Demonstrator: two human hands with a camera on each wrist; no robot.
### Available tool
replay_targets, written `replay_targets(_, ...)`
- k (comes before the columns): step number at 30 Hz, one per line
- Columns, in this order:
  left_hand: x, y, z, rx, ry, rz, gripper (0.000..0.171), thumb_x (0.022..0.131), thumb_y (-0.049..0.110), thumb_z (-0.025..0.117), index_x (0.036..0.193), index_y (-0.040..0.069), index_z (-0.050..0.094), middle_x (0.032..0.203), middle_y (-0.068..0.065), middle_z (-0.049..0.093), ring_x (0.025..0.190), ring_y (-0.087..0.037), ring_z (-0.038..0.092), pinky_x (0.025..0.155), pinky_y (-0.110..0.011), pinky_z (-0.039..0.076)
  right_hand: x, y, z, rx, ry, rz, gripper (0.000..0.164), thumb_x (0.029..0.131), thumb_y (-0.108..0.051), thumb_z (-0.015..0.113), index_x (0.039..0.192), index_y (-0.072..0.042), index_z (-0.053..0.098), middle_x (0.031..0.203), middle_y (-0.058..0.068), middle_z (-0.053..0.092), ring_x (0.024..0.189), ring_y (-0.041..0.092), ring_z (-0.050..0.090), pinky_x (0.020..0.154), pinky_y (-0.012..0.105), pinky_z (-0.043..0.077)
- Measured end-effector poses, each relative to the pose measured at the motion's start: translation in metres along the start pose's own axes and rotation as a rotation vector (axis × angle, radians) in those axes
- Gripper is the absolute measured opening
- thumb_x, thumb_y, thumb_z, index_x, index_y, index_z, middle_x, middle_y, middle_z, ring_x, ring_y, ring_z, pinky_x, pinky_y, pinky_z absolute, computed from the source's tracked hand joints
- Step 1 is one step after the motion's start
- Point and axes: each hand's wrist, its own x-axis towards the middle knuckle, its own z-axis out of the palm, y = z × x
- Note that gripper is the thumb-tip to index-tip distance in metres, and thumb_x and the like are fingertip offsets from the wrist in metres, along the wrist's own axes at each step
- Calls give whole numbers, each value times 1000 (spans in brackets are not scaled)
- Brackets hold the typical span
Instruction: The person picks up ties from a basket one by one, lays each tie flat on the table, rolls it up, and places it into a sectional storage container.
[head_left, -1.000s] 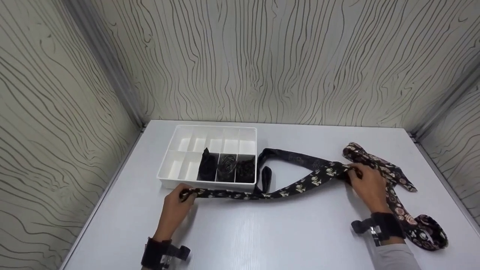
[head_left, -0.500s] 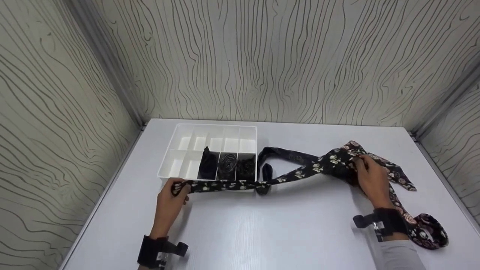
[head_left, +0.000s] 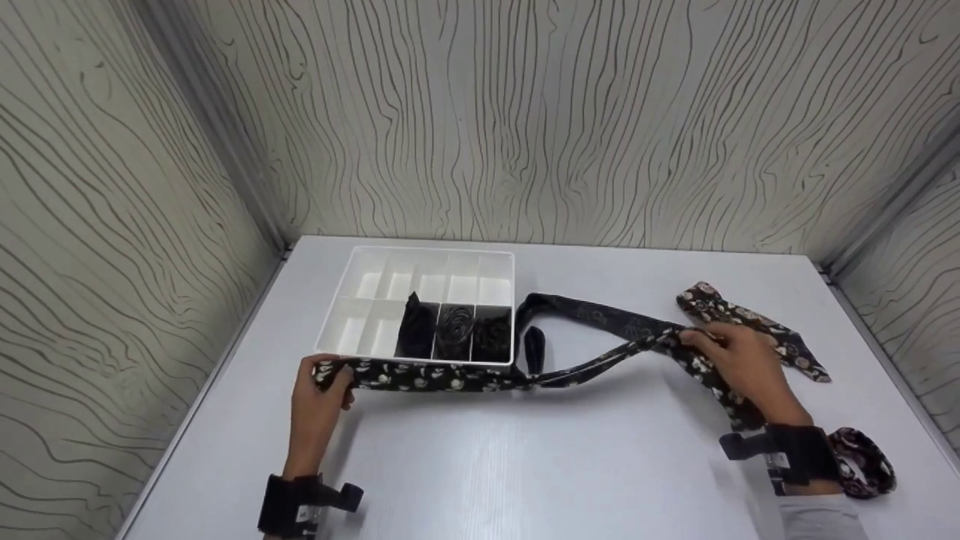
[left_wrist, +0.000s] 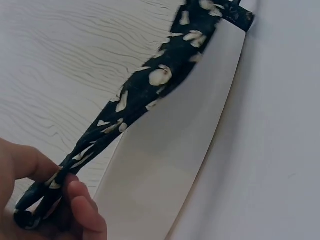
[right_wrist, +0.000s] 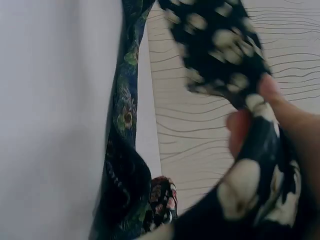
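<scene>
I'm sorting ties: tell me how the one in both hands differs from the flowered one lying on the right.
The held tie has pale motifs on black; the flowered tie shows pinkish blooms. The held tie spans from left hand to right hand; the flowered tie lies on the table. Both are dark and patterned.

Your left hand (head_left: 318, 394) pinches with curled fingers (left_wrist: 85, 205); your right hand (head_left: 742, 366) pinches too, well apart, both arms (head_left: 306, 450) extended forward.
</scene>
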Motion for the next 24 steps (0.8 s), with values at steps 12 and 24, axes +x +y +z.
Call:
replay_targets(12,7,-29,-30,164,-4,-109,41,105,21,62,138,0,52,104,-12,68,74,-13,62,63,-26,52,-44,44,2,169,-668,-76,19,98,-30,75,102,-12,73,90,-3,72,75,3,60,71,23,50)
replay_targets(24,10,-46,-38,379,-10,-92,48,102,20,67,142,-3,54,140,-34,60,113,-40,67,86,-41,55,-64,65,-19,120,-617,5,24,95,-23,77,112,-6,70,107,11,75,93,16,68,77,35,56)
